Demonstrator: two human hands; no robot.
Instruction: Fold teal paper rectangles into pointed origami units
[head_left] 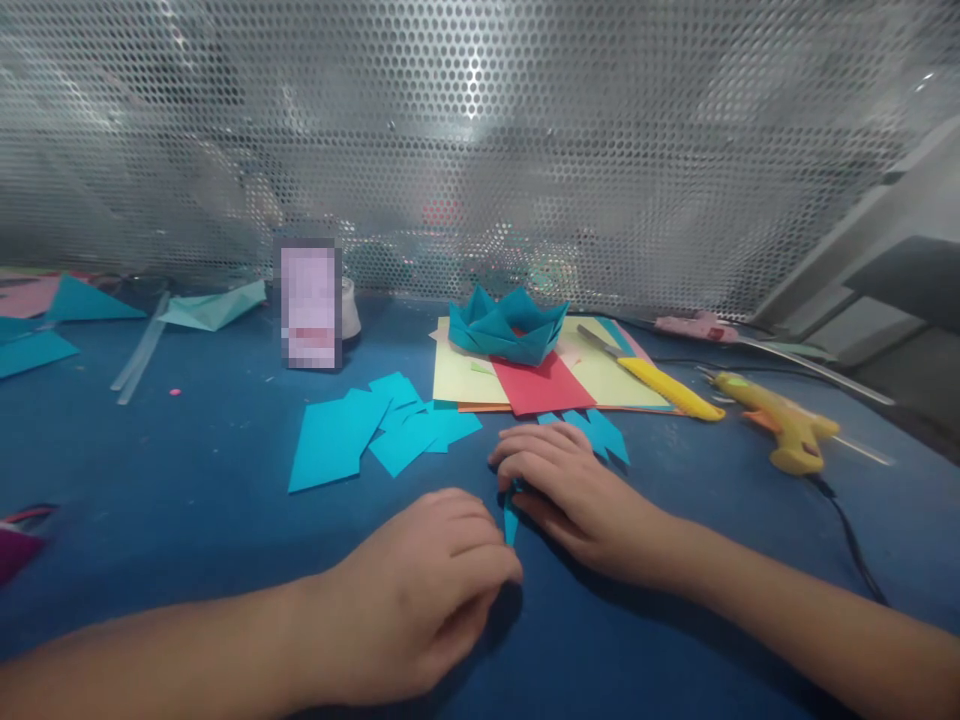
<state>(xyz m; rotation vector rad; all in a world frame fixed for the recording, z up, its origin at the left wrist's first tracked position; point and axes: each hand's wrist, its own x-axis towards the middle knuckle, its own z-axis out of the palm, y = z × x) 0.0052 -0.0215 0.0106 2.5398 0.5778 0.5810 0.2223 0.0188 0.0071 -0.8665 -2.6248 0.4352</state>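
A small, narrow piece of folded blue paper stands between my hands, just above the blue table. My right hand is closed on its far end, with the fingers bent over it. Curled tight, my left hand meets its near end at the index finger; the left fingertips are mostly hidden. Beyond the right fingers lie several folded blue paper pieces. To the left is a loose pile of cut blue paper rectangles.
A blue folded paper bowl shape sits on coloured sheets with a red paper. Rightward are a yellow utility knife, a yellow glue gun and its cord. A phone, glue sticks and a perforated metal panel stand behind.
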